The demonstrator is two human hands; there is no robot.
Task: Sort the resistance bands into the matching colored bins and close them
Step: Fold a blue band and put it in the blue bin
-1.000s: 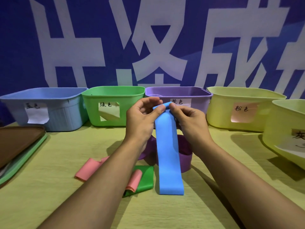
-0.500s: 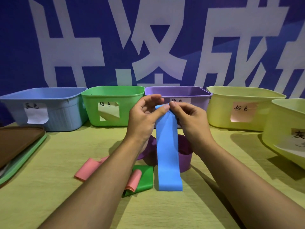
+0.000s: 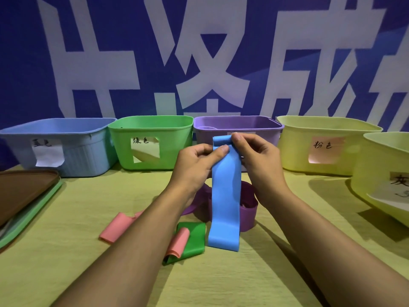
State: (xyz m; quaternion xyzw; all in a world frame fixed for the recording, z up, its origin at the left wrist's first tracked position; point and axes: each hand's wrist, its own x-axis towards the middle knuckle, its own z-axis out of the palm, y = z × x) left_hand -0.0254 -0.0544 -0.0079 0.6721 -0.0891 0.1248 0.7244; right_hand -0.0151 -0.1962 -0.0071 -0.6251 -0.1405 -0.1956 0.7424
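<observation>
Backdrop (image 3: 332,52): blue wall with large white characters, far side.
Table (image 3: 66,273): yellow-green cloth surface, carrying everything below.
Bins: 5 in a far row, all open. From left: blue bin (image 3: 73,149), green bin (image 3: 152,134), purple bin (image 3: 261,129), yellow bin with pink label (image 3: 298,147), another yellow bin (image 3: 380,169) at far right, nearer the camera.
Lids (image 3: 26,191): stacked flat at the left edge, brown on top of green, none fitted yet.
Blue band (image 3: 225,196): hanging from the hands, long axis near-to-far, lower loop end resting on the table, top end curled over above the fingers.
Purple band (image 3: 247,211): standing loop just behind the blue band.
Green band (image 3: 194,238): flat, near, just left of the blue band's lower end.
Pink band (image 3: 115,227): folded, partly under the left forearm and over the green band.
Left hand (image 3: 194,165): thumb pressed on the band's front, fingers curled behind, pinching its top.
Right hand (image 3: 256,160): pinching the same top end from the right.
Key relation: blue bin lies far left of both hands, left hand nearer; likely a leftward carry, past the green bin.
</observation>
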